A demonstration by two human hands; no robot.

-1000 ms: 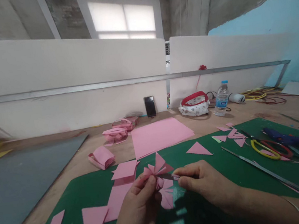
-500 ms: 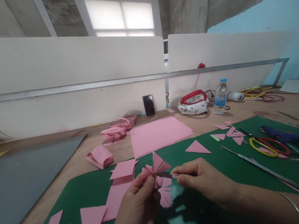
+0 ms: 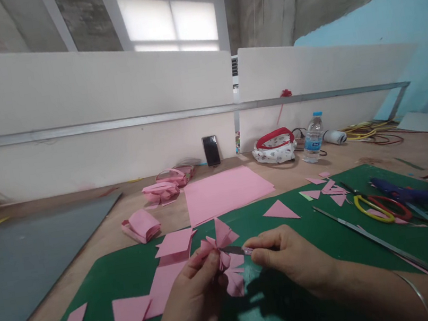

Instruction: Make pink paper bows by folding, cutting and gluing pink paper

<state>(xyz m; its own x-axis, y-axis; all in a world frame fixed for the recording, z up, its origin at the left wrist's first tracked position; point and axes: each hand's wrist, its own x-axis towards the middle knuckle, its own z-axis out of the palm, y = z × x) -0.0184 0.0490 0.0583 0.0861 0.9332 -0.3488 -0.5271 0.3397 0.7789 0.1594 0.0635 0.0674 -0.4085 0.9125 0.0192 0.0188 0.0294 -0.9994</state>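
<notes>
l hand (image 3: 194,297) pinches pink paper flower (image 3: 219,245), r hand (image 3: 288,256) holds blade (image 3: 237,250).

Wooden table (image 3: 159,222) under green mat (image 3: 296,223), pink sheets (image 3: 224,192).

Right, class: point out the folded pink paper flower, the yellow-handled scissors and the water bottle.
folded pink paper flower (image 3: 221,241), head view, on its upper petals.
yellow-handled scissors (image 3: 369,209), head view, on the yellow handle loop.
water bottle (image 3: 312,139), head view, on the middle of its clear body.

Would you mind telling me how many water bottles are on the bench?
1: the water bottle stands at the back of the bench, right of the red-handled pouch. Others could be out of view.
</notes>
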